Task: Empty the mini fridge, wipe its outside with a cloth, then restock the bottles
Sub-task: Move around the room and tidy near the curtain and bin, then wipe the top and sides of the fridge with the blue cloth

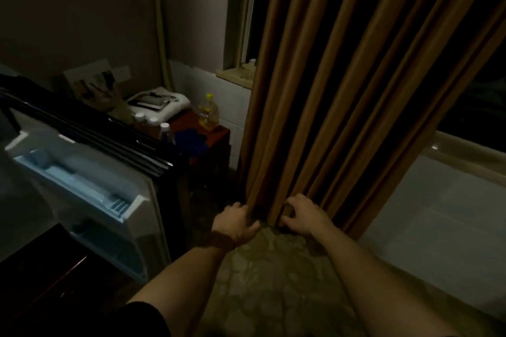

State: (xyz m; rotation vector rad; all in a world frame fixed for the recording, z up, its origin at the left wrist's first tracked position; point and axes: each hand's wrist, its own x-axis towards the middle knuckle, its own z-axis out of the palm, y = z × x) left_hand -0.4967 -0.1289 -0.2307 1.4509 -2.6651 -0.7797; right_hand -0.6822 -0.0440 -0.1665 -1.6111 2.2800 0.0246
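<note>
Both hands, left hand, right hand, gripping curtain (fridge door open)

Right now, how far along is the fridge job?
Emptying looks done: the open fridge door shows bare shelves, and bottles stand on the side table. Both the left hand and right hand grip the curtain. Wiping looks unstarted; restocking remains.

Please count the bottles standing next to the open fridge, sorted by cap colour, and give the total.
White-capped bottles: 3
Yellow-capped bottle: 1
Total: 4
</note>
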